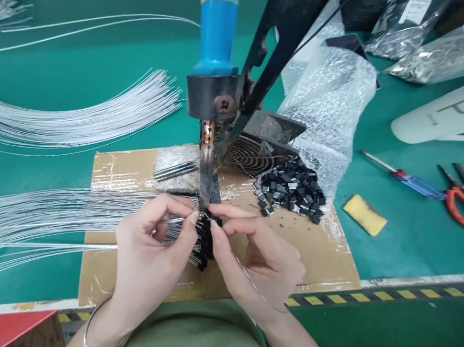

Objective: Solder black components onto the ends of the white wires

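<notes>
Both hands meet under the tip of a blue-handled soldering iron clamped on a black stand. My left hand pinches a thin white wire between thumb and index finger, its end right at the iron's tip. A thin solder wire runs through my right hand, whose thumb and index finger pinch it close to the tip. Below the fingertips lies a bundle of white wires with black connectors on their ends. The joint itself is too small to make out.
Loose small black parts spill from a bubble-wrap bag onto the cardboard. More white wires lie back left. On the right are a yellow sponge, a screwdriver, red-handled pliers and a white cup.
</notes>
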Motion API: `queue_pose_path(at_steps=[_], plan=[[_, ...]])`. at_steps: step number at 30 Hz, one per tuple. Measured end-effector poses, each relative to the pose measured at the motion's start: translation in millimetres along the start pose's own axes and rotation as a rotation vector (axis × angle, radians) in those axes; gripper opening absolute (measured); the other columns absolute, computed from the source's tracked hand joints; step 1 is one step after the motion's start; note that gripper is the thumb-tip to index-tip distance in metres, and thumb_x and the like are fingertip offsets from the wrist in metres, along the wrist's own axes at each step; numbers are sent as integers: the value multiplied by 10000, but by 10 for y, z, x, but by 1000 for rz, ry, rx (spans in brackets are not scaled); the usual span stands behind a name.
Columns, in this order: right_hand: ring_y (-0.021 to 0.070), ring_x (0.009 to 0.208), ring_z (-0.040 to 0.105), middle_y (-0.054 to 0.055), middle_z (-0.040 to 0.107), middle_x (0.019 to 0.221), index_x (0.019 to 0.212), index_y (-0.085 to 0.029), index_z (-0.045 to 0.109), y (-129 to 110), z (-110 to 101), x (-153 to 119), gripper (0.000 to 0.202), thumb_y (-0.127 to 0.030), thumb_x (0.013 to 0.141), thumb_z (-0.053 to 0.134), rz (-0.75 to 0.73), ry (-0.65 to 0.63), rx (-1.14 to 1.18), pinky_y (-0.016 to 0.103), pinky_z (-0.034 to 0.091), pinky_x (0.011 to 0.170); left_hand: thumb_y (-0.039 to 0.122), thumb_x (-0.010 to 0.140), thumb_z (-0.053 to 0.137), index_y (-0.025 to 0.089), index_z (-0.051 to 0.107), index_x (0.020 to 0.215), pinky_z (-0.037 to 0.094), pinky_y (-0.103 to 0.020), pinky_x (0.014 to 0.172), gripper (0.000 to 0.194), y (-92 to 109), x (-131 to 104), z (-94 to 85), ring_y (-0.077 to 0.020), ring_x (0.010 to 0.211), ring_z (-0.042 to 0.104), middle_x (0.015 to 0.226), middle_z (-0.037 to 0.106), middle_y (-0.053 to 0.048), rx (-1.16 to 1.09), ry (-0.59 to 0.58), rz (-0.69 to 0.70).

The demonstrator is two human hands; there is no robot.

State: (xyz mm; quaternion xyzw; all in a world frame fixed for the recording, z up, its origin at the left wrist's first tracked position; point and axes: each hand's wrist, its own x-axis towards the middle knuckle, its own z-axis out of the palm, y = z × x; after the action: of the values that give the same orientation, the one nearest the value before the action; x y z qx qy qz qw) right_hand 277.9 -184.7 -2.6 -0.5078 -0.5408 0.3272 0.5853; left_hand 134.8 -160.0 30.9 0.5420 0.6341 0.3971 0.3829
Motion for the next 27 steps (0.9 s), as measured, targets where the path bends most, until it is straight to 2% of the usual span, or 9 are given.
queue_pose_path(at_steps=[13, 27], plan=[[176, 1009, 803, 68, 813, 1042, 941, -183, 691, -23, 4, 2, 237, 36, 856, 723, -45, 3, -24, 269, 627, 917, 198, 861, 757, 240, 724, 782, 524, -237, 625, 95, 14, -12, 9, -173, 871, 749, 903, 790, 8, 15, 17, 25], [163, 964, 802, 77, 820, 1052, 950, -176, 711, -10, 11, 12, 243, 40, 843, 739, -66, 20, -48, 266, 636, 890, 177, 868, 752, 259, 723, 792, 479, -238, 625, 116, 18, -24, 0, -143, 857, 726, 893, 776, 38, 27, 10, 31]])
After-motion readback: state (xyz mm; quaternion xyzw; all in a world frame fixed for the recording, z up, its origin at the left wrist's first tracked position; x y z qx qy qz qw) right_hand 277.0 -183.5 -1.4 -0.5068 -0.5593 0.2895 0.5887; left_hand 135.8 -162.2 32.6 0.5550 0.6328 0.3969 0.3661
